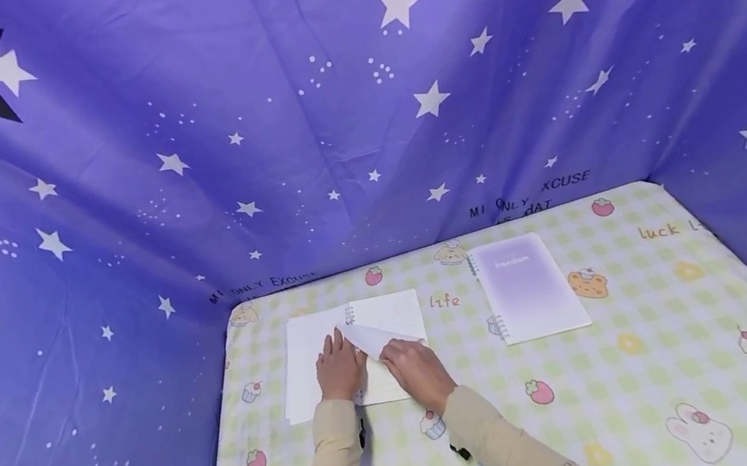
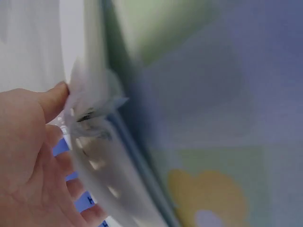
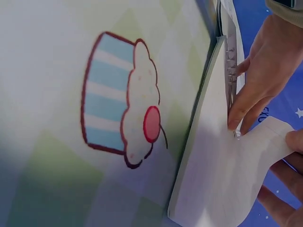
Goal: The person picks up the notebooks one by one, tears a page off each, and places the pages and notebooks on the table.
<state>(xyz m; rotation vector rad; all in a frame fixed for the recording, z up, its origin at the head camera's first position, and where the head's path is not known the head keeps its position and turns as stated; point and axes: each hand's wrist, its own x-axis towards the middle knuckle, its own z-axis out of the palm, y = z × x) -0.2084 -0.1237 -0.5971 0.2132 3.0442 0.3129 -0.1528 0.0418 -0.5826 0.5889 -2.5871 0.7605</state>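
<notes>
A spiral notebook [image 1: 301, 366] lies spread apart on the table, its white pages showing on both sides of the coil binding [image 3: 231, 66]. My left hand [image 1: 340, 368] rests on it beside the binding, fingers extended; in the left wrist view the thumb touches the notebook's edge by the coil. With my right hand [image 1: 419, 371] I pinch a white page [image 1: 373, 336], which is lifted and bent up from the right side. In the right wrist view, that page curves up to the right thumb and fingers [image 3: 279, 203], with the left hand [image 3: 267, 71] close by at the coil.
To the right of my hands lies a closed spiral notebook [image 1: 532, 288] with a purple cover reading "freedom". A checked cloth [image 1: 636, 403] printed with cartoons covers the table. Purple star-patterned curtains [image 1: 322, 109] stand behind it and at both sides.
</notes>
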